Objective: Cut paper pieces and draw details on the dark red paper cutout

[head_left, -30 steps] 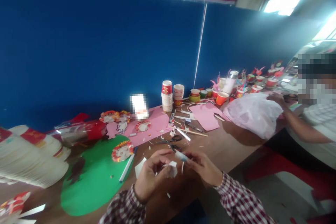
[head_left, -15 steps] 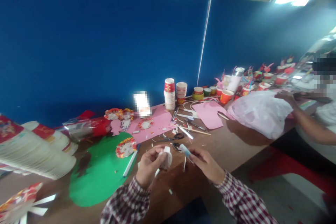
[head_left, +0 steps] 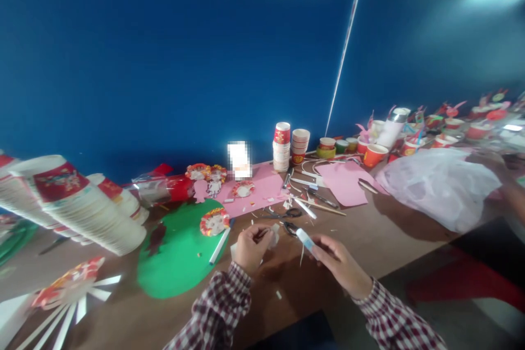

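Observation:
My left hand (head_left: pixel 251 246) is closed on a small white paper piece (head_left: pixel 274 234), held just above the brown table (head_left: pixel 369 232). My right hand (head_left: pixel 337 261) grips a white glue tube (head_left: pixel 305 239) whose tip points toward the paper piece. Both sleeves are red and white checked. Black-handled scissors (head_left: pixel 289 212) lie just beyond my hands. A white marker (head_left: pixel 220 244) rests on the edge of a green paper sheet (head_left: pixel 180 254) to the left of my left hand.
Stacks of paper cups (head_left: pixel 69 205) lie on their side at the left. Pink paper sheets (head_left: pixel 346 183), upright cup stacks (head_left: pixel 282 146) and several decorated cups (head_left: pixel 374 154) stand toward the blue wall. A white plastic bag (head_left: pixel 438 186) and another person's arm (head_left: pixel 511 186) are at the right.
The view has swung left, so the person at the right is mostly out of frame. My left hand has closed more tightly round the paper piece; the tube stays close to it.

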Demonstrator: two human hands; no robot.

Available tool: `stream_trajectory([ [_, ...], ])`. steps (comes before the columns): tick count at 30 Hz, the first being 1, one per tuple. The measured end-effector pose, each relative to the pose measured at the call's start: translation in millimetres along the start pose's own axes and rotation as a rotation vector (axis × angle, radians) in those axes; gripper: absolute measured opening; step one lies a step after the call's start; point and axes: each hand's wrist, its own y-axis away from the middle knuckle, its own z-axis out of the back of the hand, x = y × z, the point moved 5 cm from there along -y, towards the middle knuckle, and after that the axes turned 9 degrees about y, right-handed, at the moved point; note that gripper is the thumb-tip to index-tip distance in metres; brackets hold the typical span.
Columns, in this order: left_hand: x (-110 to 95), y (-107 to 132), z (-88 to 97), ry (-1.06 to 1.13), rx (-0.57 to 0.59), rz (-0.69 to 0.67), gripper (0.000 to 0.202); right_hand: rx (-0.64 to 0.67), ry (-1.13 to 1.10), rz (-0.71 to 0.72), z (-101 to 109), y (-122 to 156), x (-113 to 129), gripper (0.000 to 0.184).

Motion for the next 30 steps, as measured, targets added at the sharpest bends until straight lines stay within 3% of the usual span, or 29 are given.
stream_trajectory([
  [7, 4.6, -0.5, 5.7, -0.096, 0.027, -0.020, 0.027, -0.014, -0.122, -0.044, -9.5, -3.2, 1.5, 0.034],
  [15, -12.0, 7.2, 12.5, -0.335, 0.010, -0.254, 0.021, -0.050, -0.210, -0.036, -10.8, -10.5, 3.0, 0.021],
  [20, -22.7, 19.5, 2.3, -0.526, 0.191, -0.454, 0.017, -0.069, -0.254, 0.021, -14.1, -16.8, 0.4, 0.025],
  [25, -22.6, 40.9, -16.0, -0.864, 0.368, -0.801, 0.023, -0.160, -0.247, 0.006, -14.1, -21.8, 0.8, 0.023],
  [30, -15.9, 47.7, -17.2, -0.965, 0.445, -0.801, 0.025, -0.194, -0.012, 0.121, -12.4, -22.8, 9.0, 0.022],
])
